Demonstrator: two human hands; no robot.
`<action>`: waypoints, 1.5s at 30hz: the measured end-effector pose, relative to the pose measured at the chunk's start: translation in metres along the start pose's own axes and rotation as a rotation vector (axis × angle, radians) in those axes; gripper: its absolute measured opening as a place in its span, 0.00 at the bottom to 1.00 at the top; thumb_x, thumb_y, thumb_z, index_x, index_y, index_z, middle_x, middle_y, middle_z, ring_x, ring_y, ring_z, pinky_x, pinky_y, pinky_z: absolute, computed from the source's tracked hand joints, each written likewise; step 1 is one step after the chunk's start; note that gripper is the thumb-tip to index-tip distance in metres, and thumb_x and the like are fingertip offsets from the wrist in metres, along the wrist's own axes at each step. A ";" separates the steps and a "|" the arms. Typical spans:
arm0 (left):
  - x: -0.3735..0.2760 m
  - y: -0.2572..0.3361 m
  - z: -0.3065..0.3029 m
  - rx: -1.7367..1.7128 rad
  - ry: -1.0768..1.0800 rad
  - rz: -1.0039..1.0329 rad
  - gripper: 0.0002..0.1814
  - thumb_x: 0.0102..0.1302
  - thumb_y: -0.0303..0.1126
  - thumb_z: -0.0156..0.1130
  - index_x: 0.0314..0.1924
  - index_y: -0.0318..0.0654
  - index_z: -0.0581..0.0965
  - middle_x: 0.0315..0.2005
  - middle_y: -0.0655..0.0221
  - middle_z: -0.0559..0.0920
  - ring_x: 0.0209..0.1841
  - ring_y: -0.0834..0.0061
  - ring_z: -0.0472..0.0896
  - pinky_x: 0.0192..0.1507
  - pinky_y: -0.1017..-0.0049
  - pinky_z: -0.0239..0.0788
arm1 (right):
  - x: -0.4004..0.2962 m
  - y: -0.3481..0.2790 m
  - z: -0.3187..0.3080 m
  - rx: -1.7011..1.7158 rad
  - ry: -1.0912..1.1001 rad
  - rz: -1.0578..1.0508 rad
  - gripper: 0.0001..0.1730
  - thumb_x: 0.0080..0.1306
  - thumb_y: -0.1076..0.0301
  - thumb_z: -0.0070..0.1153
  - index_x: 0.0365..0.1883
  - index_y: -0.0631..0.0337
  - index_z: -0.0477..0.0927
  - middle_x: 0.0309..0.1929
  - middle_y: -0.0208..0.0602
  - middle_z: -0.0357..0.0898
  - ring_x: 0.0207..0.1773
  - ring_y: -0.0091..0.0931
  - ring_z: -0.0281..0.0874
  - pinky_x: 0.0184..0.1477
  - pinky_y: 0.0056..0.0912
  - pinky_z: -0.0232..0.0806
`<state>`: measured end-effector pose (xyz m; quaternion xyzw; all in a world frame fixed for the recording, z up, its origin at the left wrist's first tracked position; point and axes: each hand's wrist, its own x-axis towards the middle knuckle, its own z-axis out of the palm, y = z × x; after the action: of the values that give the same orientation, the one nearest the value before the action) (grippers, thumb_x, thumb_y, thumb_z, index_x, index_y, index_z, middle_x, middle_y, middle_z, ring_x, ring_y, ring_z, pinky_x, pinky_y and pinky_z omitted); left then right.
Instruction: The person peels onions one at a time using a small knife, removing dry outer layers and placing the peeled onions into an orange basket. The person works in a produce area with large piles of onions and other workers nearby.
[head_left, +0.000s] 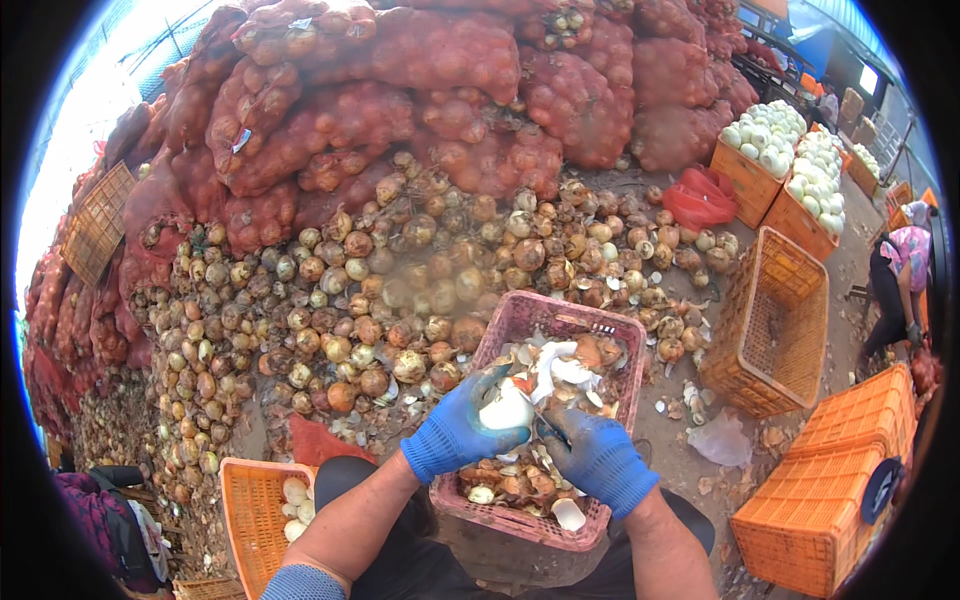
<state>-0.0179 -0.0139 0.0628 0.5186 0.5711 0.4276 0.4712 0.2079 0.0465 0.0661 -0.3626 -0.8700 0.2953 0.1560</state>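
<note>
My left hand (469, 424), in a blue coated glove, grips a white onion (507, 411) whose outer skin is mostly off. Close against its right side is my gloved right hand (596, 450), fingers curled around what looks like a small knife (543, 424). Only a thin bit of that tool shows; the rest is hidden by the fingers. Both hands are above a dusty pink plastic crate (559, 300) between my knees. Inside it lie brown onion skins (517, 484), pale peelings (562, 367) and cut pieces.
Loose unpeeled onions (367, 330) spread ahead, below stacked red mesh sacks (420, 52). An orange crate (247, 510) with peeled onions stands left; an orange crate (814, 487) and an upright open crate (780, 322) stand right. Filled crates (750, 176) are farther back. People (904, 262) work at both sides.
</note>
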 end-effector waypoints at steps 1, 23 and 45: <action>0.001 0.000 0.001 0.005 0.000 0.004 0.55 0.56 0.43 0.83 0.79 0.32 0.63 0.68 0.52 0.76 0.70 0.65 0.76 0.71 0.66 0.68 | 0.000 -0.001 0.001 0.014 0.011 0.008 0.13 0.71 0.60 0.62 0.45 0.60 0.83 0.36 0.51 0.85 0.39 0.49 0.86 0.41 0.51 0.77; 0.000 -0.008 0.003 -0.467 0.073 -0.014 0.54 0.62 0.42 0.82 0.80 0.33 0.59 0.67 0.61 0.76 0.65 0.71 0.78 0.67 0.69 0.73 | -0.002 -0.021 0.016 -0.071 0.126 -0.019 0.12 0.70 0.64 0.62 0.49 0.59 0.82 0.34 0.49 0.82 0.37 0.47 0.84 0.39 0.51 0.74; -0.002 0.009 0.008 -0.249 0.000 0.001 0.53 0.61 0.44 0.80 0.78 0.26 0.62 0.66 0.57 0.78 0.66 0.70 0.78 0.68 0.69 0.70 | 0.004 -0.004 -0.009 0.132 0.085 0.347 0.19 0.73 0.61 0.52 0.53 0.65 0.84 0.36 0.63 0.85 0.39 0.54 0.85 0.43 0.54 0.75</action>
<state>-0.0086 -0.0150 0.0699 0.4563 0.5134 0.4954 0.5318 0.2075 0.0508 0.0761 -0.5085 -0.7658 0.3584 0.1628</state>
